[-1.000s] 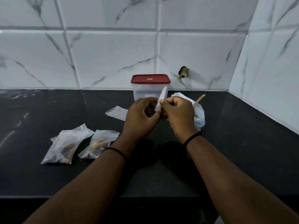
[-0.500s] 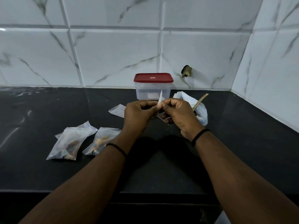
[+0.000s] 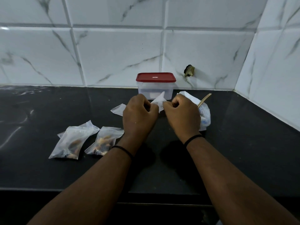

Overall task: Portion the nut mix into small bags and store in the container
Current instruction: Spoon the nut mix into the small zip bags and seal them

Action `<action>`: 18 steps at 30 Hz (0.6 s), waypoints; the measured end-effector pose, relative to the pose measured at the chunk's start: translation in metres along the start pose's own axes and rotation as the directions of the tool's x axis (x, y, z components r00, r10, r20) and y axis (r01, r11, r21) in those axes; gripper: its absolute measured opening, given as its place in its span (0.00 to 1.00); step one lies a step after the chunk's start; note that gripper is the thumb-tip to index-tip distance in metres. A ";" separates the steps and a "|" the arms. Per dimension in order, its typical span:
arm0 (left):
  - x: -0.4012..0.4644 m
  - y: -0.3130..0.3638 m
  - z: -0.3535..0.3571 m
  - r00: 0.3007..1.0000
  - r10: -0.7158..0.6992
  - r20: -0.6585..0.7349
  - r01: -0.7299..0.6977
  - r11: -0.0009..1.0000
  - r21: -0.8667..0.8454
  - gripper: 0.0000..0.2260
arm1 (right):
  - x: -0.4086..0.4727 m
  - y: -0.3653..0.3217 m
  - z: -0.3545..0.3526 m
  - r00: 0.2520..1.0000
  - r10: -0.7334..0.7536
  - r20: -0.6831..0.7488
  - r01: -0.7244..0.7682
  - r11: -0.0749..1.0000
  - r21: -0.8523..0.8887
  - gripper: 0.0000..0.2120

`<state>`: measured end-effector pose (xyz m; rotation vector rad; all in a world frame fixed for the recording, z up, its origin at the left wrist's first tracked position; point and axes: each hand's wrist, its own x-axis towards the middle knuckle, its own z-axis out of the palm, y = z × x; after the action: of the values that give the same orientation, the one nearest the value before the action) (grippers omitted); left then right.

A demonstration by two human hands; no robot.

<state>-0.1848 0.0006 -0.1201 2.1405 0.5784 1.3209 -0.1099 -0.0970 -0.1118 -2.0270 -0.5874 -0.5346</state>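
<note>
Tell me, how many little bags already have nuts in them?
2. Both filled bags lie on the black counter left of the arms: one further left, one beside it. Others may be hidden behind the hands.

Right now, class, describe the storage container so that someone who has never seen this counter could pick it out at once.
Start at the white marble-look tiled wall behind the black counter. Against its foot, just beyond the left hand and right hand, stands the container, a clear plastic box. Its red lid is closed, and it is the only rigid thing among soft plastic bags.
</note>
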 end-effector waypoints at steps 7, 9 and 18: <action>0.003 -0.008 -0.001 0.912 0.298 0.284 -0.260 0.952 -0.163 0.36 | 0.012 0.009 -0.007 0.964 0.164 0.207 -0.241 0.869 0.433 0.11; 0.007 -0.010 0.000 0.882 0.287 0.374 -0.268 0.958 -0.103 0.44 | 0.013 0.008 -0.012 0.954 0.109 0.279 -0.230 0.862 0.452 0.11; 0.007 -0.014 0.003 0.896 0.211 0.390 -0.230 0.973 0.002 0.24 | 0.013 0.014 -0.012 0.954 -0.003 0.301 -0.048 0.986 0.162 0.11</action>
<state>-0.1803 0.0149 -0.1259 2.4779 0.2095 0.9522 -0.0932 -0.1112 -0.1076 -1.9637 -0.7633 -0.1549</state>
